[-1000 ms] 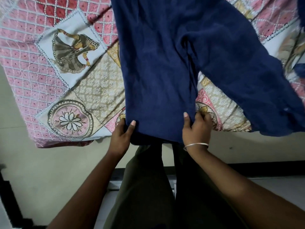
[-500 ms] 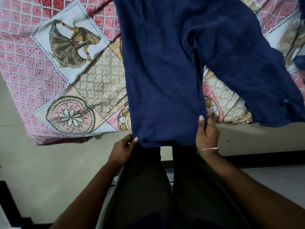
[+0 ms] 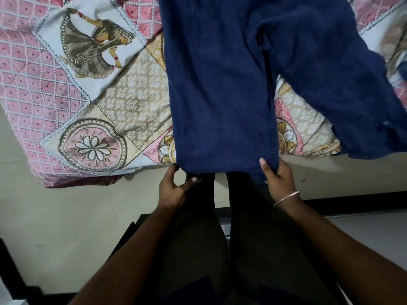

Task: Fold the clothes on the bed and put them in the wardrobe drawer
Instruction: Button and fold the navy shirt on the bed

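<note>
**Inspector:** Report finger state, both hands.

**Operator:** Right hand (image 3: pixel 278 181): thumb on top of the cloth, remaining fingers curled beneath, pinching the near right corner of the navy garment (image 3: pixel 222 91) at its hem. Left hand (image 3: pixel 174 190): fingers curled at the near left corner. The index finger touches the hem edge; the thumb sits just below it. Whether cloth is actually caught between them cannot be told; the contact point is dark.

**Inspector:** Location of the garment?

**Operator:** It lies flat on the patterned bedspread (image 3: pixel 72 102). The near hem overhangs the bed edge, in front of the person's legs. A second section spreads away to the right and also reaches the bed edge. The far end runs out of view at the top.

**Inspector:** Folds completed?

**Operator:** None visible. The garment appears spread at full length, with the two sections still apart. Judgement: this is the laying-out step, preceding the first fold.

**Inspector:** Remaining work?

**Operator:** Judgement: nearly all of it. The right section needs bringing over the left, then the length needs folding down. After that, the piece goes to the wardrobe drawer. Neither wardrobe nor drawer is in view. A further scrap of dark blue cloth (image 3: pixel 403 71) shows at the right margin; whether it is a separate item cannot be told.
</note>
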Available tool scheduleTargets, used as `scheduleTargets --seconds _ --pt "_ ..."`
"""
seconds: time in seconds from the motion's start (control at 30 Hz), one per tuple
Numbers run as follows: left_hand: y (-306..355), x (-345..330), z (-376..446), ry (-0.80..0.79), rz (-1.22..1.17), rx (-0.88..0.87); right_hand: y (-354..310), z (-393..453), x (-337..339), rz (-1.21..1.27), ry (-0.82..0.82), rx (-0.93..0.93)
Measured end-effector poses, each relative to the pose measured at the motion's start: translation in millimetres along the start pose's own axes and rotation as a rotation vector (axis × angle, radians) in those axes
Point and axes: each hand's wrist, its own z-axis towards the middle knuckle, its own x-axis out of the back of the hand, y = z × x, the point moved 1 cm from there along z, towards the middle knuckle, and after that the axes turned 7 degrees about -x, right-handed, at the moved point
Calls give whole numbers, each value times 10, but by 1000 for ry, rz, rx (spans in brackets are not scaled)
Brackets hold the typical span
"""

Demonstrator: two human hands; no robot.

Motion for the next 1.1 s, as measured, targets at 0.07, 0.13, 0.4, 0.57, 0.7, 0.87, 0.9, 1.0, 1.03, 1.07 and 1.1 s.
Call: scheduleTargets --seconds 0.07,0.13,0.4,0.57,0.7,0.87,0.9,1.0,1.03,1.07,1.1 --pt "53 5 32 -50 -199 -9 4 -7 2 9 -47 -13" --pt "18 22 51 -106 -306 19 49 -12 16 -35 -58 4" --pt "37 56 -15 -31 75 49 23 -120 151 -832 321 248" --pt "539 167 49 379 300 -193 -655 62 -27 -544 546 483" --pt "1196 167 392 517 301 -660 -1293 546 -228 -412 666 504" --pt "1810 35 1155 370 676 -670 -1484 971 -508 -582 754 334" --pt "1813 20 1269 336 740 -624 -1463 1014 -509 -600 765 358" --pt "1676 28 1420 325 832 -578 -1387 1131 -391 -678 820 409" --pt "1644 30 1428 343 829 -571 -1366 1154 -350 -709 838 419" --pt "1643 27 1437 364 810 -559 -1363 1169 -324 -732 851 432" --pt "1648 19 1429 383 785 -544 -1368 1155 -306 -728 856 438"
